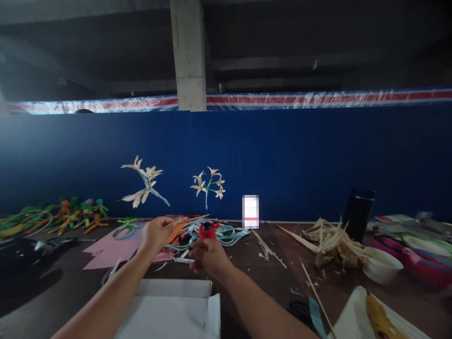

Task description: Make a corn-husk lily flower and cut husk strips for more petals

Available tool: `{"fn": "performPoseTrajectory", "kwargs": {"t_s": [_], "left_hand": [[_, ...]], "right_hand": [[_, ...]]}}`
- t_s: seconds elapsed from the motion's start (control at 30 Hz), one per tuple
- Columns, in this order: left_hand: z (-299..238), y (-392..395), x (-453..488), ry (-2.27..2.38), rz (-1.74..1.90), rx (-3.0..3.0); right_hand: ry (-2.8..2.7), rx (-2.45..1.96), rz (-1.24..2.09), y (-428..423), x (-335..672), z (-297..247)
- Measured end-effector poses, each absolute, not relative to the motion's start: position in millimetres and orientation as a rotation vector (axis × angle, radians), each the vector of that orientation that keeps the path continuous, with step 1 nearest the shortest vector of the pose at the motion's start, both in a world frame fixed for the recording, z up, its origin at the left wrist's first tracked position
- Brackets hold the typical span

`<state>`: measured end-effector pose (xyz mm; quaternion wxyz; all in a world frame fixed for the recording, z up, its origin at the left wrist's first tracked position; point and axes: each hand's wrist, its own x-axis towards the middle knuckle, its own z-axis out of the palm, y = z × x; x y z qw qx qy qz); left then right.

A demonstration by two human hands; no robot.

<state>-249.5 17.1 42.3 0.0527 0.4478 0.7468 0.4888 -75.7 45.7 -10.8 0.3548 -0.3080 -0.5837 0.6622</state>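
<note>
My left hand [158, 234] has its fingers pinched together by a piece of orange paper [173, 234]. A thin pointed strip [196, 218] runs right from near its fingertips; I cannot tell whether the hand holds it. My right hand [213, 258] is closed with curled fingers, just in front of a red round object [207, 230] with a dark opening; its grip is hidden. Pale blue ribbon strips [229, 236] lie tangled around the red object. Beyond stand two pale husk-like flower sprays, the left one [144, 181] leaning and the right one [207, 186] upright.
Pink paper sheets [111, 247] and colourful fuzzy figures [86, 215] are at left. A white box [165, 310] sits in front. To the right are dried husks [332, 245], a white bowl [383, 266], a dark cylinder [359, 214] and a thin stick [318, 299]. A blue partition [300, 160] stands behind.
</note>
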Motion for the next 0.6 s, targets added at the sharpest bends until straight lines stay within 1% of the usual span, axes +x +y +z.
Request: {"fn": "performPoseTrajectory", "kwargs": {"t_s": [0.13,0.37,0.47,0.6], "left_hand": [[34,41,-249,2.338,1.496,1.300],[16,84,-241,2.295,1.540,1.253],[9,100,-239,2.209,1.566,1.247],[5,112,-237,2.090,1.591,1.283]], "right_hand": [[-1.518,-0.995,1.498,73,-60,-25],[-1.589,-1.201,0.971,114,-46,-38],[-1.657,-1.191,0.877,117,-49,-38],[-1.712,-1.172,0.856,117,-60,-37]]}}
